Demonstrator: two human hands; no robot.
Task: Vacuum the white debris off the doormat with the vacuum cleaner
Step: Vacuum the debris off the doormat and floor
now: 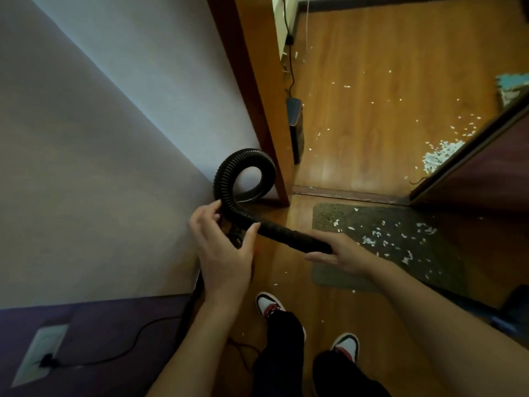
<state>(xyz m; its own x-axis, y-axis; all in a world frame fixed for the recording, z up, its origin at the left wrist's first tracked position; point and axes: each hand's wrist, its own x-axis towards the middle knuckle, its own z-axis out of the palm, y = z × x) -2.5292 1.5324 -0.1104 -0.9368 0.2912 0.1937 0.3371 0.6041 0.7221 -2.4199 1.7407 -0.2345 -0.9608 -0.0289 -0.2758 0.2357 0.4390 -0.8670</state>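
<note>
- Left hand (223,250) pinches the hose (243,167) between thumb and curled fingers, just where the ribbing meets the tube (286,233); it is likely steadying that joint.
- Right hand (343,253) grasps the tube's far end, which vanishes into the palm, with the thumb lying straight beneath; this grip probably serves to aim the mouth at the mat.
- Hose is black, corrugated and springy. It coils into a full loop against the wall, then runs down behind the left hand; the cleaner's body cannot be made out.
- Tube is black too, rigid and straight, smooth apart from a few moulded rings.
- Doormat (326,216) lies flat at the threshold, just beyond the right hand: dark grey-green, rectangular, with a coarse pile.
- Debris (372,239) is small white flakes like torn paper, strewn over the mat's middle and right; none looks picked up yet.
- Floor (357,124) is glossy wood planks, and more flakes lie past the door frame (257,81), heaped at the far right.
- Cord (128,348) runs from a socket (43,359) low on the left, so power seems connected.
</note>
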